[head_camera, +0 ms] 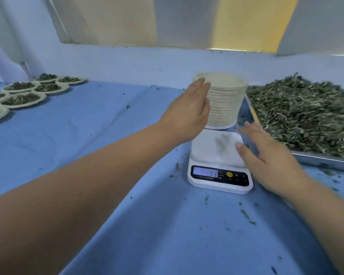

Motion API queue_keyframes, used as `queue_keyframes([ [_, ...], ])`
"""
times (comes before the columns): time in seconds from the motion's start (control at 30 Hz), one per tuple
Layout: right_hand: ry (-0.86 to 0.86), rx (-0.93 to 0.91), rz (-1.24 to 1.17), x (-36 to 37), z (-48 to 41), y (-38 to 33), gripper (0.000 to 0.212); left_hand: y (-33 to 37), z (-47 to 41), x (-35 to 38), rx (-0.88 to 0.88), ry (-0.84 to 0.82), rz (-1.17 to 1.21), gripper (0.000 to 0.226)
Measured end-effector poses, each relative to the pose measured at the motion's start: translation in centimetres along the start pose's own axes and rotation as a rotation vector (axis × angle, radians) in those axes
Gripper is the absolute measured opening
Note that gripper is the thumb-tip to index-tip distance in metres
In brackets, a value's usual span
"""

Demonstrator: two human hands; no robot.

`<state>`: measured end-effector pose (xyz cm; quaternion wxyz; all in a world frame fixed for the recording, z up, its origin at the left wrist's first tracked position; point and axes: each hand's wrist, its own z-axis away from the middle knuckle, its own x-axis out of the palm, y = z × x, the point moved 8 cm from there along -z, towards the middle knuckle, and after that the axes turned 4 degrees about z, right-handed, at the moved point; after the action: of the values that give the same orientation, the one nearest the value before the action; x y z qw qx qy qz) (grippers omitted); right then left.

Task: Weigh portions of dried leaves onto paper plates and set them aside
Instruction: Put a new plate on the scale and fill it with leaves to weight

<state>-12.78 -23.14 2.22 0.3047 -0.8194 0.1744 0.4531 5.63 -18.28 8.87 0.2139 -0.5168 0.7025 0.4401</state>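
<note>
Head view. Blue-covered worktop (107, 120), motion blur on both hands.

- The stack of paper plates (225, 104) is standing tall just behind the scale (216, 153). Its base is meeting the platform's rear edge; I cannot tell whether it is sitting on the platform or only beside it.
- The left hand (189, 110) is lying against the stack's upper left side, fingers straight, tips at the top rim. Grip open, nothing pinched that I can see; the thumb is hidden.
- The right hand (266, 155) is hovering over the scale's right edge, fingers spread. Grip open, holding nothing.
- The scale platform is showing bare white, no plate on it. The display (205, 172) is glowing but is too blurred to read.
- The dried leaves (306, 116) are lying heaped in a metal tray (326, 162) at the right, near the scale.
- The filled plates (22, 98) are sitting in a cluster at far left, well apart from the scale.
- Loose leaf bits (246, 214) are lying scattered on the worktop around the scale.

Judgement: a fresh plate is about to be taken, and no weighing is under way.

Risks:
- The stack is tall and narrow, so a sideways push from the flat left hand may be tipping it toward the tray.
- Thin plates cling, so two may be lifting as one and skewing the tare.
- If the stack is leaning on the platform, or the right hand is brushing it, the reading will be off.
</note>
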Motion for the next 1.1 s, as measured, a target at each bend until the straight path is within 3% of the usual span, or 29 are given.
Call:
queue_keyframes([
  [0.2, 0.087, 0.224, 0.263, -1.9, -1.5, 7.6, 0.041, 2.3, -6.0, 2.4, 0.079, -0.109, -0.233, 0.050],
  [0.37, 0.067, 0.230, 0.510, -1.0, -1.7, 7.9, 0.043, 2.2, -8.8, 2.4, -0.010, -0.172, -0.438, 0.026],
  [0.47, 0.098, 0.211, 0.479, -1.3, -1.6, 8.0, 0.044, 2.2, -9.8, 2.2, -0.029, -0.178, -0.503, 0.025],
  [1.1, 0.150, 0.218, 0.457, -1.4, -1.4, 8.0, 0.041, 3.7, -10.4, 4.1, 0.323, -0.378, -1.013, 0.020],
])
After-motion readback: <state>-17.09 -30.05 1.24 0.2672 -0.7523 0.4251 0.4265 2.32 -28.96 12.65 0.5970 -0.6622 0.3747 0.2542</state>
